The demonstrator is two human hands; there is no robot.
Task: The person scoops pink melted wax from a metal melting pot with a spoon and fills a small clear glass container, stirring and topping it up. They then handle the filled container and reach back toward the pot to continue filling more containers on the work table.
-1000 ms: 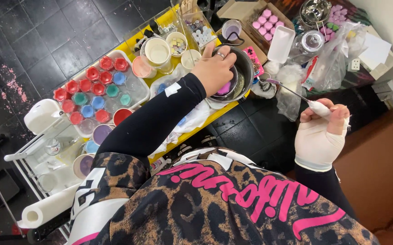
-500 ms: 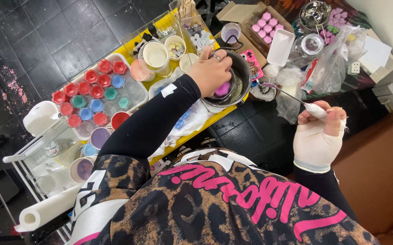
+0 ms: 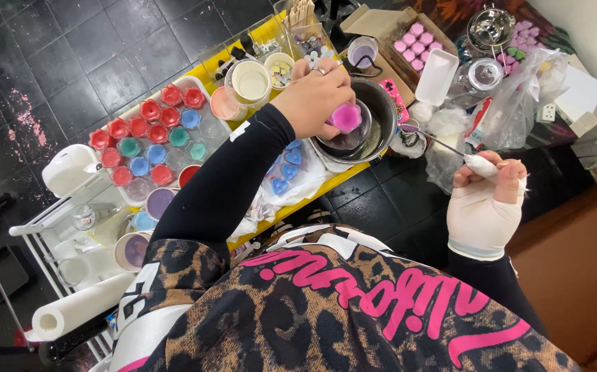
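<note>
Lifted from the pot [image 3: 381, 114] — left hand [image 3: 316, 96] fingers pinch pink cup [image 3: 347, 117]; right hand [image 3: 484, 196] grips stirrer [image 3: 450, 148].

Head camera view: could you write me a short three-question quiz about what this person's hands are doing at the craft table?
1. True or false: the left hand holds a pink flower-shaped mould over the metal pot.
2. What does the right hand grip? A) a roll of paper B) a thin metal tool with a white handle C) a blue heart
3. What colour are most of the small cups along the far edge of the tray?

Key: 1 true; 2 B; 3 red.
</note>
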